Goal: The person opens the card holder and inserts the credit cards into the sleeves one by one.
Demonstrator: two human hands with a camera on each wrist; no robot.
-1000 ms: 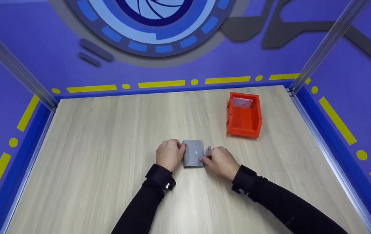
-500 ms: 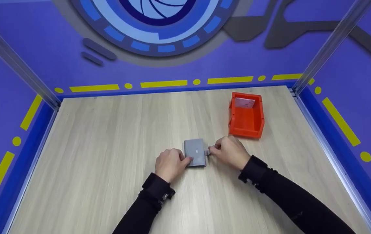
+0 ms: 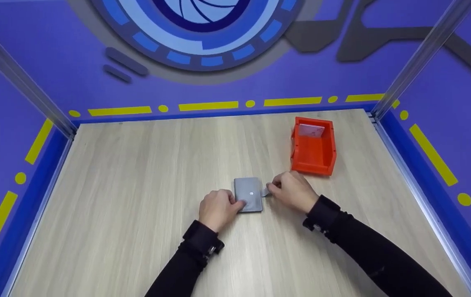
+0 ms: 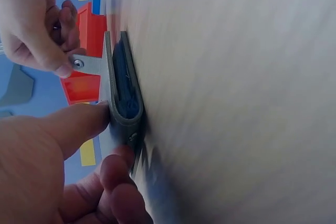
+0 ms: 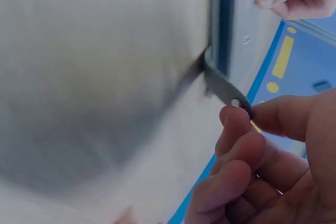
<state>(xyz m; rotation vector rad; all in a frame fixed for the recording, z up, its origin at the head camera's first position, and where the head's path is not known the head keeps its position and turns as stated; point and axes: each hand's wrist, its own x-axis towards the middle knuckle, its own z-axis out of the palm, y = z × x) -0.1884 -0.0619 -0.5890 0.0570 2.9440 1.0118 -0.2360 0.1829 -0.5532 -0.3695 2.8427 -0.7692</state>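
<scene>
A grey snap-closure card holder (image 3: 248, 192) lies on the wooden table, its folded edge toward my left hand (image 3: 218, 209). In the left wrist view, dark blue inner sleeves (image 4: 124, 80) show between its covers. My left thumb presses the top cover near the lower left corner, while the index finger touches the folded edge, pinching the holder. Out from the right side sticks the closure strap (image 5: 223, 83) with a metal snap. My right hand (image 3: 293, 190) pinches the strap's end between thumb and index finger, holding it raised off the table in the right wrist view.
A red open bin (image 3: 313, 148) stands behind my right hand, with a pale pinkish card (image 3: 311, 130) against its back wall. Blue-purple panels (image 3: 202, 93) with yellow markings enclose the table at the back and both sides.
My right hand has moved right and slightly away from me, drawing the strap out from the holder. My left hand has slid toward me, and its thumb now lies on the cover.
</scene>
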